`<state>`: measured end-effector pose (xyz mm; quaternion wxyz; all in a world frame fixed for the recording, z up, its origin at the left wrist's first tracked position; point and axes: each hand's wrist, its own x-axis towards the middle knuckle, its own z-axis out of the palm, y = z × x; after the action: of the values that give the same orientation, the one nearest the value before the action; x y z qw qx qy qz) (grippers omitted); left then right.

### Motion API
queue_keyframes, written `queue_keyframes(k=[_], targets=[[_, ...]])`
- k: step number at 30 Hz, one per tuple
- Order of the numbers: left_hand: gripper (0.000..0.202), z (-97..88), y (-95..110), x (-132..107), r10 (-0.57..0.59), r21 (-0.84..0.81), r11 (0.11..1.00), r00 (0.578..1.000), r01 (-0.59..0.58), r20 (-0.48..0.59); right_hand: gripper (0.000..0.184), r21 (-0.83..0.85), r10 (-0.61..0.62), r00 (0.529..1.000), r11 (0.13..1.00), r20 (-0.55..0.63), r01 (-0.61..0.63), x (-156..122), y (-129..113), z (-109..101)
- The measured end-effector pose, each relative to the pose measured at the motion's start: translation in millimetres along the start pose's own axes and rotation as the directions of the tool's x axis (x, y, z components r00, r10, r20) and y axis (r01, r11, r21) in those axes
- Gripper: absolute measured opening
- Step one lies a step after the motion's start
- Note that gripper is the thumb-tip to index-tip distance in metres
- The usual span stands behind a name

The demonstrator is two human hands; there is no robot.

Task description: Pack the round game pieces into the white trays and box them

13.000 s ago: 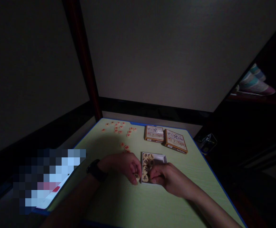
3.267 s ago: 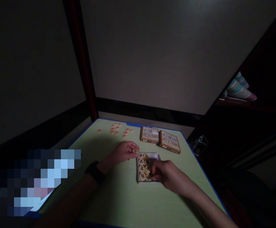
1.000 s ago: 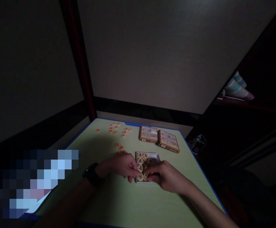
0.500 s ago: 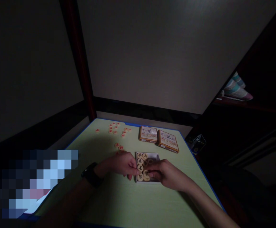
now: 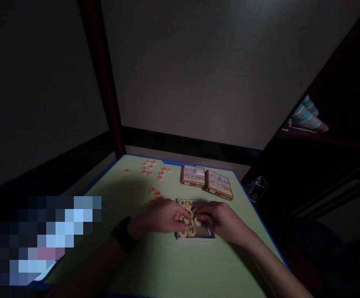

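Note:
A shallow white box (image 5: 212, 238) lies on the green table, with black-marked wooden Chinese chess pieces (image 5: 191, 231) lined up along its left side. My left hand (image 5: 169, 217), a dark watch on its wrist, reaches over the box's left wall. Its thumb and forefinger are bent round pieces in the left rows. From the right, my right hand (image 5: 225, 219) comes over the box, its fingertips closed at a piece near the middle; part of that piece is hidden. A further loose piece (image 5: 198, 220) sits just below those fingertips. The box's lower right floor shows bare.
Red-marked pieces (image 5: 149, 167) lie scattered at the table's far left, and several more (image 5: 157, 193) lie beside my left hand. Two printed boxes (image 5: 193, 175) (image 5: 219, 184) stand behind the white box. A blurred-out patch (image 5: 52, 240) covers the table's left edge.
My left hand has moved right, further over the pieces. My right hand has shifted up and to the right, uncovering the box's lower right. Pieces inside the box have shifted.

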<state>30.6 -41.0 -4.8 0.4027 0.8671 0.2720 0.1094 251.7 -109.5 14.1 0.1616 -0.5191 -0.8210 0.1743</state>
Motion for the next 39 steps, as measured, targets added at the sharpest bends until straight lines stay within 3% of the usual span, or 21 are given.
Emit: queue_keyframes(k=[4, 11, 15, 21, 26, 31, 39], targets=[[0.028, 0.1, 4, -2, 0.028, 0.059, 0.998, 1.0, -0.028, 0.001, 0.018, -0.215, 0.025, 1.0, 0.976, 0.002, -0.024, -2, -3, -1], [0.029, -3.2, 6, -3, 0.005, -0.021, 1.0, 1.0, -0.005, -0.009, 0.017, -0.257, 0.0, 0.996, 0.966, 0.091, 0.023, -3, -8, 2], [0.026, -5.4, -5, 2, -0.014, -0.105, 0.995, 0.989, -0.002, -0.15, 0.017, -0.279, -0.01, 0.993, 0.959, 0.118, 0.042, -1, -9, 4], [0.017, -6.1, -23, 11, -0.091, -0.114, 0.992, 0.933, 0.054, -0.349, 0.019, -0.369, -0.008, 0.994, 0.928, 0.112, 0.049, 0, -10, 8], [0.014, -3.9, -23, 11, -0.088, -0.069, 0.995, 0.934, 0.068, -0.346, 0.017, -0.38, -0.033, 0.999, 0.924, 0.001, 0.031, 4, -7, 16], [0.011, -0.4, -21, 10, -0.08, -0.012, 0.997, 0.934, 0.081, -0.348, 0.014, -0.409, -0.014, 1.0, 0.912, -0.002, 0.012, 10, -8, 26], [0.015, -0.2, -19, 11, -0.039, -0.025, 0.999, 0.933, 0.033, -0.358, 0.02, -0.329, -0.005, 0.998, 0.944, -0.061, -0.015, 8, -5, 12]])
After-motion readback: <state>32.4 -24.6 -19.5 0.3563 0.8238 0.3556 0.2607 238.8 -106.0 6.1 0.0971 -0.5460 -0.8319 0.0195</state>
